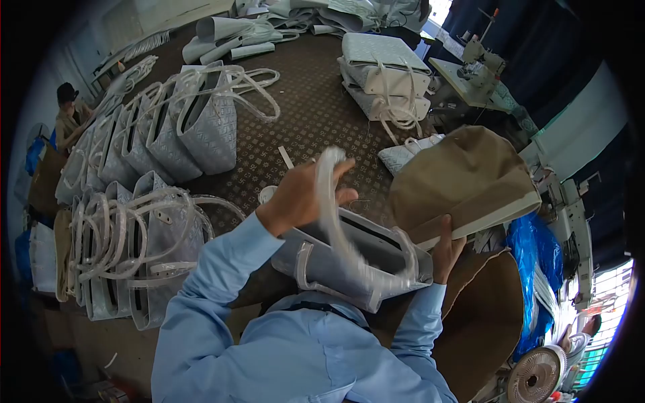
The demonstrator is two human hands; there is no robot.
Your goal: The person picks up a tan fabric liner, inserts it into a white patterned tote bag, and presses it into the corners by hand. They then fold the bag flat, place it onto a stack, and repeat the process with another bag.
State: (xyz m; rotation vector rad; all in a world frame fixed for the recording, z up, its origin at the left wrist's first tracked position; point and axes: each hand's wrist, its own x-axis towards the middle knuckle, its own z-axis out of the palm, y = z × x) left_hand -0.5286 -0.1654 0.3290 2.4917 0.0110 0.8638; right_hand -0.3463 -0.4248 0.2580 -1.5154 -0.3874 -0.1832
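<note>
A grey handbag (316, 258) with an open top lies tilted against my front. One of its plastic-wrapped handles (330, 208), smeared by motion, rises across my left hand (299, 195). The fingers of that hand are apart, the handle passing between thumb and fingers; I see no firm grip. To the right, my right hand (449, 252) is closed on the lower edge of a brown bag-shaped piece (457, 178) with a pale border. That hand is beside the handbag's right end. The handbag's underside is hidden.
Grey handbags stand in rows on the left, one row (168, 127) behind another (134, 248). Stacked bags (384, 74) sit at the back right of the patterned table (269, 148). A brown open sack (484, 322), blue plastic (534, 269), a fan (537, 376) and sewing machines (480, 64) are rightward.
</note>
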